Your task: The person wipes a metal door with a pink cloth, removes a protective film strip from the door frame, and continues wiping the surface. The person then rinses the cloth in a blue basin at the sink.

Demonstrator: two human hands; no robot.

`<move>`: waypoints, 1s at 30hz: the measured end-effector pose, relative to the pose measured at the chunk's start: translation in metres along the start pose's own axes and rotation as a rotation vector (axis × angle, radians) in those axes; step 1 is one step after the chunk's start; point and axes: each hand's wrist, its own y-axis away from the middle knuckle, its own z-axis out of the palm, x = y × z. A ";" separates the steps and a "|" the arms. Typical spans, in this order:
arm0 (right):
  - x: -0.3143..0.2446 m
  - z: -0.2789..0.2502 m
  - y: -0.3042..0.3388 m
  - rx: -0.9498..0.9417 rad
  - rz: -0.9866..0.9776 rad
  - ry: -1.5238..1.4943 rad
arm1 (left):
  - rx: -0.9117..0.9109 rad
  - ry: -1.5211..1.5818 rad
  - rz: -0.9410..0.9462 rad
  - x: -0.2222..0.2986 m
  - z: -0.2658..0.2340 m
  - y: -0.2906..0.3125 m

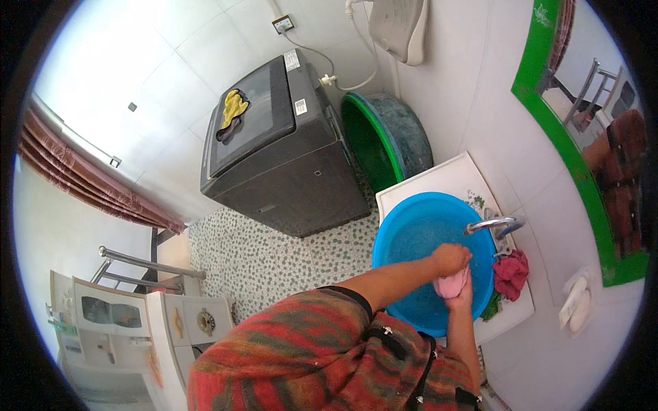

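Note:
Over a large blue basin [404, 233] with water in it, both my hands are together on a light pink cloth [452, 282]. My left hand [450, 259] is closed in a fist at the cloth's far end. Closer to me, my right hand [463, 299] grips the near end, its fingers partly hidden by the cloth. The cloth is bunched up small, so its kind does not show. A chrome faucet [490, 224] reaches over the basin's right rim, just beyond my hands.
The basin rests on a white sink counter [507, 316]. A dark red cloth [510, 275] lies right of it. Beyond stand a green tub [404, 130] and a dark washing machine [274, 188] with a yellow-and-black cloth [233, 109] on top. A green-framed mirror [582, 171] hangs at right.

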 end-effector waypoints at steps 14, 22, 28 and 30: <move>-0.008 -0.014 0.004 0.469 -0.190 0.245 | -0.621 -0.438 0.026 -0.005 0.023 0.028; -0.004 -0.009 0.013 0.625 -0.143 0.443 | -0.495 -0.415 0.101 -0.033 0.016 0.008; -0.004 -0.017 0.012 0.665 -0.276 0.555 | -0.113 -0.209 -0.041 -0.022 0.011 -0.001; -0.007 -0.020 0.011 0.607 -0.266 0.595 | -0.189 -0.336 0.048 -0.021 0.018 0.009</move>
